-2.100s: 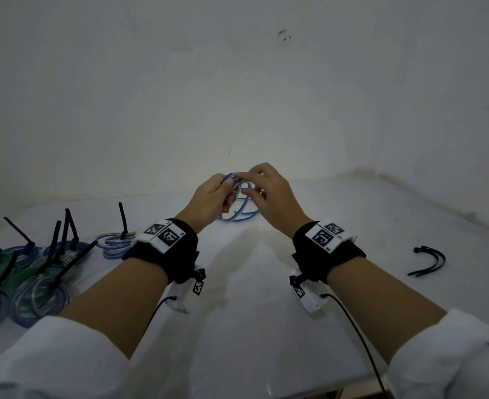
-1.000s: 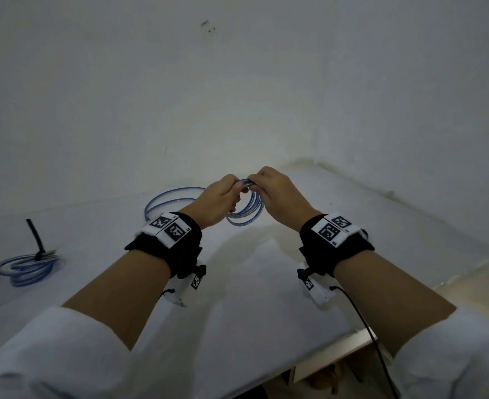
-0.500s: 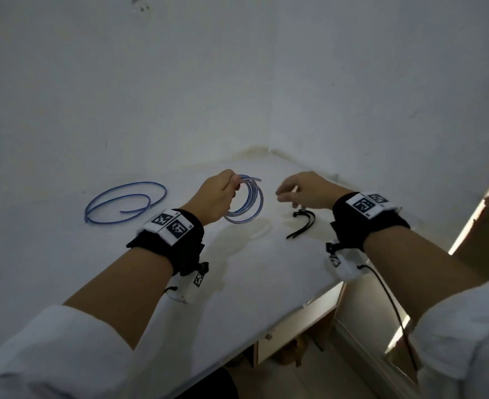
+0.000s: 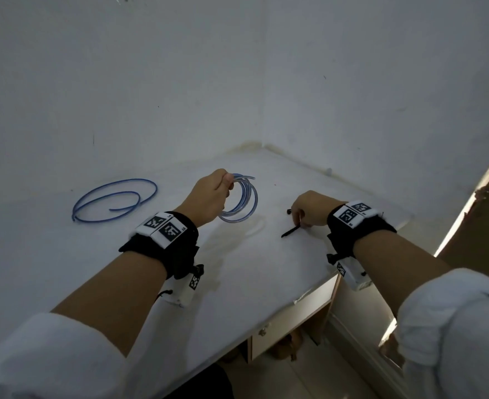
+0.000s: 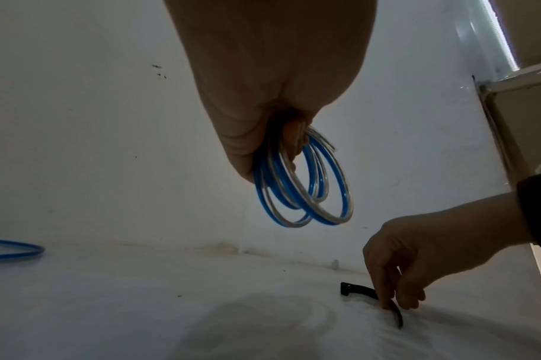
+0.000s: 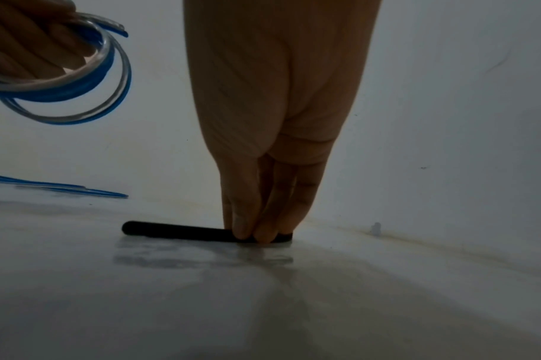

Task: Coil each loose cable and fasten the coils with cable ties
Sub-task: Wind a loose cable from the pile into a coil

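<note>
Blue coil (image 4: 242, 201) in left hand (image 4: 208, 197)

Coil, loose cable and tie on the worktop (image 4: 237, 283)

A blue-and-clear coil (image 4: 242, 201) hangs upright above the worktop; a loose blue cable (image 4: 113, 201) lies flat left of it, a curved black cable tie (image 4: 291, 231) right.

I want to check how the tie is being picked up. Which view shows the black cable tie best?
The right wrist view: the black plastic cable tie lies flat on the white table, fingertips of the right hand on one end. The left wrist view shows it small and curved; the head view shows only its ends beside the hand.
</note>
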The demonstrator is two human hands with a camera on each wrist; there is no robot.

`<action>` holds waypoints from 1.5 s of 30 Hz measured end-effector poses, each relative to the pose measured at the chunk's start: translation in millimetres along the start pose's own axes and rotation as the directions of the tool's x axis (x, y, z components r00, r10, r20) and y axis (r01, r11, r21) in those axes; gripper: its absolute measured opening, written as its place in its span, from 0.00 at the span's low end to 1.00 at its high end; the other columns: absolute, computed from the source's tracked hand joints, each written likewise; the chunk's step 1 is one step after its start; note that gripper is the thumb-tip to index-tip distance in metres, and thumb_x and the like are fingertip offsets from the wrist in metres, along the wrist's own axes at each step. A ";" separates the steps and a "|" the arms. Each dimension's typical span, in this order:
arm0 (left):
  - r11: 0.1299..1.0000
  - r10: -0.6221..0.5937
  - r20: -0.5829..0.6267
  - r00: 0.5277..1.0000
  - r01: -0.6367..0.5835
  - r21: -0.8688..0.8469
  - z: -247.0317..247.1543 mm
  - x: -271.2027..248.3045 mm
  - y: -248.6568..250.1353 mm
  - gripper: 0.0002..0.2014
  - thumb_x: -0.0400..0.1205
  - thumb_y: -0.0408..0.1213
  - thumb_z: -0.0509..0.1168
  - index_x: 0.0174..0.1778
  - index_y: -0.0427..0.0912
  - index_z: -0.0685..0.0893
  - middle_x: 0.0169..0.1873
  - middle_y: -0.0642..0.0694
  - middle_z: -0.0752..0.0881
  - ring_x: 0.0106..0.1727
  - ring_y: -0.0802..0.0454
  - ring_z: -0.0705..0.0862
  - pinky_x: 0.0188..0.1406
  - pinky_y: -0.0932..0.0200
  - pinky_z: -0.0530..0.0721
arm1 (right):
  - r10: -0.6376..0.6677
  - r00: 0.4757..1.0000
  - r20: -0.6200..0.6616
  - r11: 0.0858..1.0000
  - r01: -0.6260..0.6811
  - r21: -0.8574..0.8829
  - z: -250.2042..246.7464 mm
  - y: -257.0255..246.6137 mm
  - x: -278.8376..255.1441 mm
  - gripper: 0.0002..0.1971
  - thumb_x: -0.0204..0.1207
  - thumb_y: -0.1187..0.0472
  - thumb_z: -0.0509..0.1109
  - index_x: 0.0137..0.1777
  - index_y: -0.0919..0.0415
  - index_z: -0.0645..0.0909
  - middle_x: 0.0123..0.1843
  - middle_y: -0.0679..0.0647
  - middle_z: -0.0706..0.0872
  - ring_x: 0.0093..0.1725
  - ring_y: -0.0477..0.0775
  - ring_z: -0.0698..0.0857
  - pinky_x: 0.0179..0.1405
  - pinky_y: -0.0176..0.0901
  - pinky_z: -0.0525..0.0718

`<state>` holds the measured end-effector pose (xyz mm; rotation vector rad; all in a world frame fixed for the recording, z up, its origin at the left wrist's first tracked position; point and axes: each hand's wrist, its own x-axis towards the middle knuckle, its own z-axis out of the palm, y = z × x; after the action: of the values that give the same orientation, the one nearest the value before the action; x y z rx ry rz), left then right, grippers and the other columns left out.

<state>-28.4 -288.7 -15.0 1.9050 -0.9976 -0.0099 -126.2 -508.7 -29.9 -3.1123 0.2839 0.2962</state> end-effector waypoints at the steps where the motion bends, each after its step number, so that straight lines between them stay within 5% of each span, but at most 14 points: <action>1: 1.000 -0.005 -0.005 1.000 0.005 -0.003 -0.8 0.1 -0.5 0.16 0.88 0.41 0.48 0.34 0.47 0.71 0.29 0.49 0.73 0.30 0.54 0.71 0.34 0.56 0.76 | -0.004 1.000 -0.008 1.000 0.004 0.020 1.3 0.8 1.5 0.11 0.72 0.73 0.69 0.52 0.66 0.87 0.58 0.57 0.86 0.59 0.58 0.83 0.45 0.37 0.73; 5: 1.000 -0.027 -0.026 0.999 0.027 -0.011 -5.7 0.7 -3.1 0.16 0.88 0.41 0.48 0.34 0.46 0.72 0.29 0.48 0.73 0.29 0.52 0.70 0.34 0.54 0.76 | -0.004 0.997 -0.074 0.991 0.013 0.133 3.3 5.3 5.4 0.06 0.70 0.73 0.72 0.44 0.65 0.87 0.42 0.56 0.87 0.43 0.53 0.84 0.35 0.34 0.77; 9: 0.998 -0.056 -0.049 0.997 0.055 -0.021 -12.2 -0.9 -9.2 0.17 0.88 0.41 0.48 0.34 0.46 0.72 0.29 0.47 0.73 0.29 0.50 0.70 0.33 0.55 0.75 | 0.018 0.992 -0.123 0.949 0.021 0.314 0.9 5.1 4.9 0.04 0.71 0.73 0.72 0.39 0.65 0.83 0.36 0.56 0.86 0.27 0.44 0.82 0.31 0.33 0.82; 13: 0.996 -0.081 -0.068 0.994 0.077 -0.048 -18.8 -3.1 -15.9 0.16 0.88 0.41 0.49 0.34 0.46 0.72 0.28 0.47 0.72 0.28 0.50 0.69 0.34 0.54 0.75 | 0.036 0.990 -0.134 0.906 0.024 0.422 -0.9 2.7 7.7 0.04 0.71 0.75 0.70 0.45 0.69 0.83 0.38 0.60 0.87 0.30 0.49 0.85 0.33 0.33 0.84; 19: 0.997 -0.073 -0.103 0.992 0.072 -0.011 -31.3 -6.8 -22.2 0.16 0.88 0.41 0.49 0.34 0.47 0.72 0.29 0.47 0.73 0.29 0.50 0.70 0.34 0.53 0.76 | 0.093 0.973 -0.212 0.832 0.042 0.554 -6.9 -8.7 11.7 0.08 0.77 0.71 0.67 0.38 0.59 0.79 0.33 0.54 0.86 0.30 0.49 0.86 0.31 0.36 0.85; 25: 0.994 -0.081 -0.195 0.977 0.094 0.060 -55.2 -14.3 -34.7 0.15 0.88 0.42 0.49 0.40 0.42 0.75 0.29 0.49 0.74 0.31 0.52 0.72 0.41 0.50 0.75 | 0.104 0.939 -0.326 0.484 0.239 0.842 -28.9 -55.0 20.0 0.06 0.80 0.71 0.63 0.44 0.63 0.76 0.41 0.62 0.86 0.32 0.52 0.88 0.30 0.37 0.86; 30: 0.992 -0.079 -0.302 0.950 0.104 0.067 -80.6 -23.9 -42.7 0.09 0.88 0.39 0.49 0.48 0.38 0.70 0.29 0.49 0.75 0.29 0.54 0.72 0.32 0.57 0.71 | -0.062 0.921 -0.384 0.200 0.389 0.899 -49.3 -109.8 29.5 0.04 0.81 0.71 0.62 0.50 0.68 0.79 0.41 0.62 0.86 0.31 0.50 0.87 0.34 0.38 0.87; 33: 0.991 -0.076 -0.384 0.920 0.111 0.069 -99.8 -29.3 -50.1 0.08 0.87 0.37 0.50 0.47 0.37 0.67 0.29 0.48 0.75 0.29 0.54 0.72 0.31 0.58 0.69 | -0.164 0.899 -0.405 0.104 0.424 0.900 -57.8 -144.9 37.3 0.05 0.81 0.71 0.62 0.47 0.66 0.79 0.41 0.61 0.86 0.31 0.50 0.86 0.33 0.38 0.86; 40: 0.985 -0.001 -0.489 0.873 0.086 0.152 -143.9 -41.7 -75.1 0.06 0.87 0.36 0.51 0.46 0.38 0.66 0.36 0.38 0.77 0.35 0.47 0.73 0.28 0.69 0.68 | -0.291 0.852 -0.436 0.034 0.464 0.885 -68.8 -216.9 58.3 0.07 0.81 0.71 0.61 0.45 0.65 0.79 0.39 0.59 0.84 0.30 0.50 0.86 0.32 0.36 0.84; 45: 0.971 0.053 -0.528 0.848 0.079 0.224 -166.6 -46.3 -94.8 0.06 0.86 0.34 0.53 0.43 0.39 0.67 0.33 0.51 0.72 0.34 0.58 0.70 0.33 0.73 0.69 | -0.265 0.836 -0.480 0.070 0.513 0.856 -69.0 -258.7 77.4 0.07 0.81 0.71 0.62 0.42 0.65 0.77 0.37 0.60 0.81 0.29 0.51 0.87 0.33 0.39 0.87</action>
<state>66.4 -115.9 -12.0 1.9678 -0.6196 0.6275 7.9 -269.5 19.6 -1.7142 -0.3226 -0.1979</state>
